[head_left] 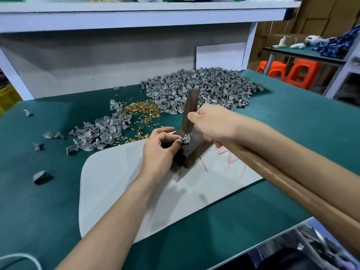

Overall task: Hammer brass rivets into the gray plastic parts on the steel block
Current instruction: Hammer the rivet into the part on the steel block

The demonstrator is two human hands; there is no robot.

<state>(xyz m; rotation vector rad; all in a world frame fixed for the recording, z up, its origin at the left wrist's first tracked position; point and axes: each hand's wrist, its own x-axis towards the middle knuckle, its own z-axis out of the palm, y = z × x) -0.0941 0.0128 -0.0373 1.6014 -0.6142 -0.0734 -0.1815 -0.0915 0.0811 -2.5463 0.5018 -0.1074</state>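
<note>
A dark steel block (191,151) sits on a pale grey mat (109,172) in the middle of the green table. My left hand (158,151) pinches a small gray plastic part (184,138) with a rivet on top of the block. My right hand (209,123) grips a hammer close to its head; the dark hammer head (190,112) stands upright just behind the part, and the brown wooden handle (292,184) runs back under my right forearm. Loose brass rivets (142,112) lie scattered behind the block.
A big heap of gray plastic parts (200,88) lies at the back of the table, a smaller heap (99,133) to the left, with stray parts (40,177) near the left edge. A white shelf frame (136,14) spans overhead. Orange stools (298,75) stand far right.
</note>
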